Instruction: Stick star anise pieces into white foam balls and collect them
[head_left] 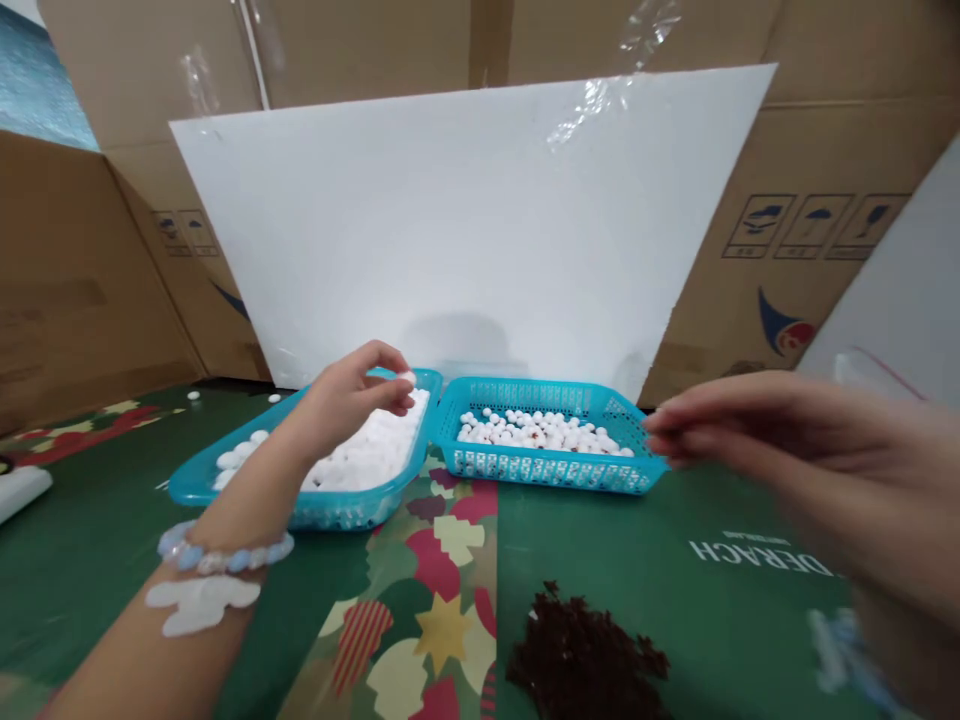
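At the centre of the frame the left hand is hovering over the left basket, a turquoise tray heaped with white balls. Its fingers are pinching together on a single white ball, which is sitting right at the fingertips, just above the heap and close to the basket's far right corner. A beaded bracelet is circling the wrist, lower left of the frame. Just beside that basket, to its right, the right basket, a turquoise perforated one, is holding a thinner layer of white balls, some showing reddish specks. The right hand is reaching in from the right edge, blurred by motion, its fingers lying close together and pointing towards the right basket's near right corner; whether they are gripping anything cannot be told. Both baskets are resting on a counter covered with a green patterned cloth. At the bottom centre a pile of dark reddish-brown crumbs is lying on the cloth. A few loose balls are lying on the counter at the left. Behind the baskets a white board is leaning against cardboard boxes.
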